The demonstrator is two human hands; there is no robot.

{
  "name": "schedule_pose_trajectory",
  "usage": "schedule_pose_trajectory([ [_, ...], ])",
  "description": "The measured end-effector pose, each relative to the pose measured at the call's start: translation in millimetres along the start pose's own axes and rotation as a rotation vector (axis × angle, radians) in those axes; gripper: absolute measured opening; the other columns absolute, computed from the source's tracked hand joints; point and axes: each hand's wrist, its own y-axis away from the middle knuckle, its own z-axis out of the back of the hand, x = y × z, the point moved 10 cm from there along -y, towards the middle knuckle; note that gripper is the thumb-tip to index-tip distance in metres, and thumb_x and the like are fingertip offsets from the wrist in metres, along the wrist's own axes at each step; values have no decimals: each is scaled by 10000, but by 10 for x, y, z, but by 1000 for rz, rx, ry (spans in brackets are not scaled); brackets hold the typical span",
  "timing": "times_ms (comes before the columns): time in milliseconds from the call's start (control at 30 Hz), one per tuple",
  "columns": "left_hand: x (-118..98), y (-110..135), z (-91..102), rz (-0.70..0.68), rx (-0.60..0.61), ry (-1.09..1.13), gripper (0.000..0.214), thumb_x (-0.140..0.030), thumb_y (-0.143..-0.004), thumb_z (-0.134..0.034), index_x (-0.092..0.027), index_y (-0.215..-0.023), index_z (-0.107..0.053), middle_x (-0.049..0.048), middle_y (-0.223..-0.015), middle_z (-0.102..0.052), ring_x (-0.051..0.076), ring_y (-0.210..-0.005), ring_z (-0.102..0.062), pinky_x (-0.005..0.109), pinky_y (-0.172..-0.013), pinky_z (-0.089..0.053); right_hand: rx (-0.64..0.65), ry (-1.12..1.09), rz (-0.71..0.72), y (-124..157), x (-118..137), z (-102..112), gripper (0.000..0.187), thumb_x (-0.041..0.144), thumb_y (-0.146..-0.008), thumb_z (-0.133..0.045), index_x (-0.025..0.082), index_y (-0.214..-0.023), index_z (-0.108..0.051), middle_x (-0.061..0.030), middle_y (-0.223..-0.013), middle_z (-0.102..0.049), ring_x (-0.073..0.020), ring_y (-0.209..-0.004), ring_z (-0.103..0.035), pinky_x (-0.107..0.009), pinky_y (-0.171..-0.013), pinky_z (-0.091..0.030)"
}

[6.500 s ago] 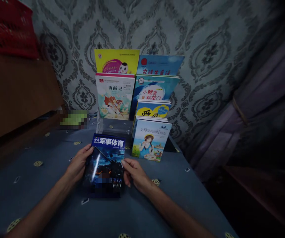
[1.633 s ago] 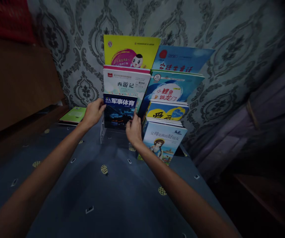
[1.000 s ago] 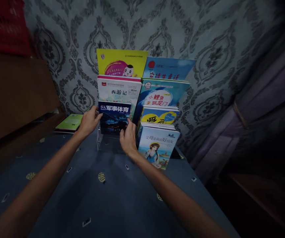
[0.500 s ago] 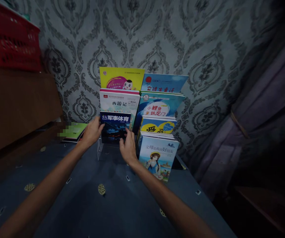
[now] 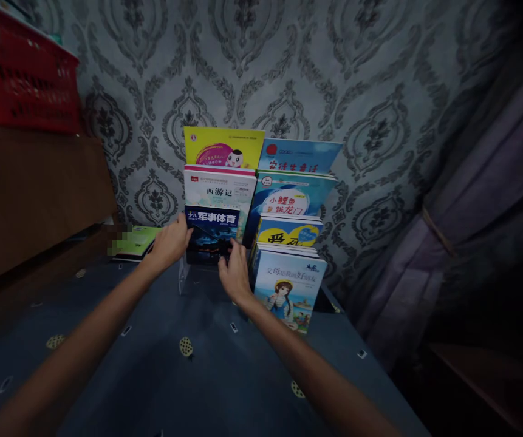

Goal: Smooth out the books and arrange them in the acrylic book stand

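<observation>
A dark blue book [image 5: 212, 235] with white title characters stands upright in the front left row of a tiered, see-through book stand [image 5: 182, 278]. My left hand [image 5: 172, 241] is closed on its left edge. At its lower right edge, my right hand [image 5: 236, 274] holds it between thumb and fingers. Behind it rises a white book [image 5: 219, 185], partly covered, and behind that a yellow book [image 5: 223, 142]. To the right stand a blue-and-yellow book [image 5: 290, 232] and, in front, a pale blue book [image 5: 287, 297] with a girl on the cover.
Further back on the right are a teal book [image 5: 288, 193] and a blue book [image 5: 304, 153]. Green-covered books [image 5: 137, 241] lie flat at the left. A red basket [image 5: 22, 73] sits on a brown wooden surface [image 5: 37, 200]. A tied curtain [image 5: 407, 285] hangs at the right.
The view has shifted very slightly. Both hands keep their places on the dark blue book, which has hardly moved.
</observation>
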Motion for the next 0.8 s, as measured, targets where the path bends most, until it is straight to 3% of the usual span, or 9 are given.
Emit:
schedule_pose_trajectory([
  [200, 7, -10, -17, -2, 38, -21, 371, -357, -1046, -384, -86, -1284, -471, 231, -1104, -739, 372, -1055, -737, 399, -841, -542, 11, -5, 0, -13, -7, 3, 565, 190, -902, -489, 130, -1460, -429, -206, -1347, -532, -313, -1274, -572, -531, -1129, -474],
  [533, 19, 55, 54, 9, 36, -2, 406, -410, -1038, -406, -105, -1301, -459, 209, -1132, -744, 363, -1055, -736, 384, -832, -547, 10, 62, 29, 53, 107, 24, 539, 184, -889, -489, 76, -1418, -483, -232, -1369, -509, -342, -1368, -485, -546, -1196, -404],
  [800, 67, 98, 22, 14, 25, 63, 458, -380, -1035, -414, -89, -1388, -404, 225, -1131, -737, 393, -1076, -728, 441, -866, -551, 17, 71, 58, 165, 120, 38, 522, 207, -917, -485, 68, -1420, -493, -239, -1430, -477, -335, -1414, -454, -530, -1221, -384],
])
